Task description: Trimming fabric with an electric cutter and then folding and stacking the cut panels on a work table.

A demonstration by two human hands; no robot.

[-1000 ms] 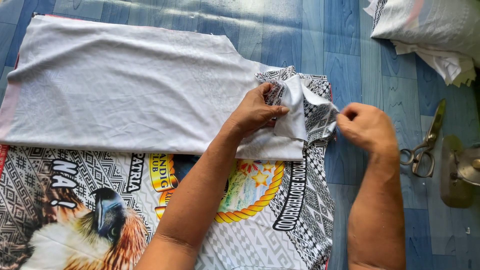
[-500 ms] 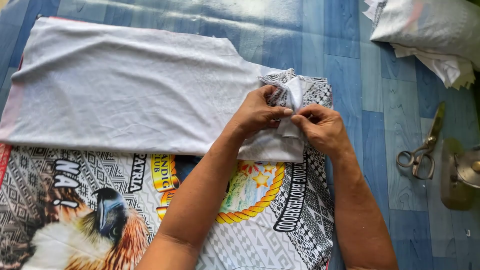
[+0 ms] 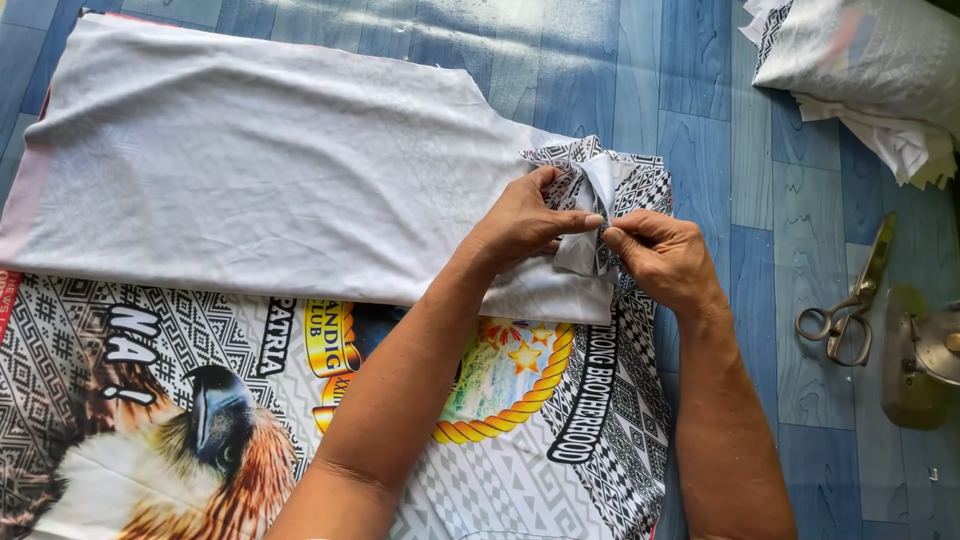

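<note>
Centre of the frame: left hand point(image 3: 520, 225) flat on the shirt point(image 3: 250, 190), thumb and forefinger pinching a small fold of sleeve point(image 3: 590, 200). Right hand point(image 3: 660, 255) up against it from the right, fingertips pressed together on the same bunched bit of cloth, knuckles curled under. Both pinching, tips nearly touching, apparently to keep the tuck from springing open.

Shirt spread across the upper left, plain whitish side up, doubled over itself so the printed side peeks out below: a bird's head at lower left, a round rope-edged badge at lower centre, black-and-white patterning running down the right edge. Sleeve gathered at the upper right corner of the garment, patterned face turned up where folded back.

All laid on a blue plank-print floor point(image 3: 620, 60), flat enough to crease cloth against. Scissors point(image 3: 850, 290) at the right edge, well apart from the hands, blades pointing up the frame. Just beside them, lower right, an iron point(image 3: 925, 360), only partly in view. Upper right corner: stack point(image 3: 870, 70) of folded cloth, well apart from the shirt.
</note>
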